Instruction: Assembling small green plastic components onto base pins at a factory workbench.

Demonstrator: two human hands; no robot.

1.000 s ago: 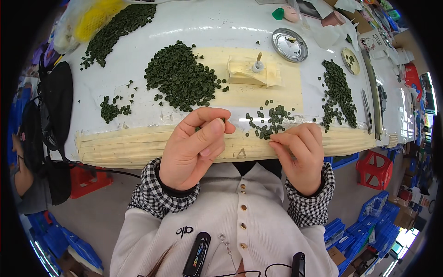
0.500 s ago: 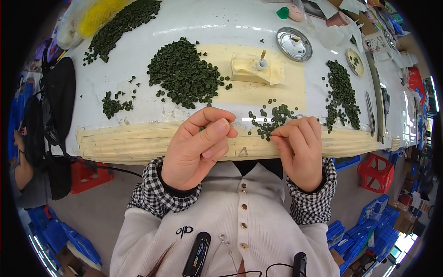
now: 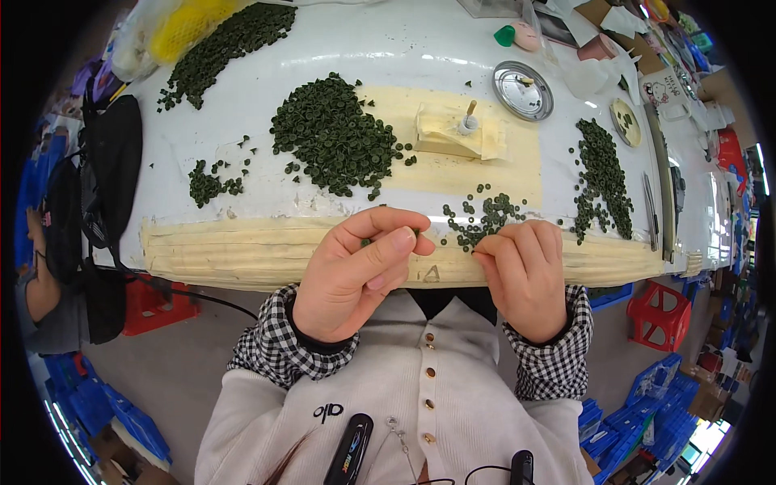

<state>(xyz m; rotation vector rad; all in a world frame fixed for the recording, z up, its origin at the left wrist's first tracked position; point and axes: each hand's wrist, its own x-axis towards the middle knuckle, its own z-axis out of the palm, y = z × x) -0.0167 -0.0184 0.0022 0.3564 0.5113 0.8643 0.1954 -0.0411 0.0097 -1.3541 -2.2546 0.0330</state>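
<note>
My left hand (image 3: 347,275) is raised at the table's front edge, thumb and forefinger pinched together on a small dark green piece (image 3: 417,233) that barely shows at the tips. To its right, my right hand (image 3: 527,279) has its fingers closed in a pinch beside a small scatter of dark green ring-like pieces (image 3: 495,212). What its fingertips hold, if anything, is too small to make out. Behind my left hand lies a large heap of dark green cone-shaped pieces (image 3: 331,137).
A yellow-covered block (image 3: 453,141) with a small white cup (image 3: 468,124) stands mid-table. A round metal tray (image 3: 533,105) lies behind it. More green pieces (image 3: 602,182) are heaped at right, with tweezers (image 3: 650,210) alongside. A black bag (image 3: 113,170) hangs at left.
The view has shifted slightly, so the tabletop sits a little lower and to the right. My left fingertips are somewhat nearer my right hand; both hands stay pinched.
</note>
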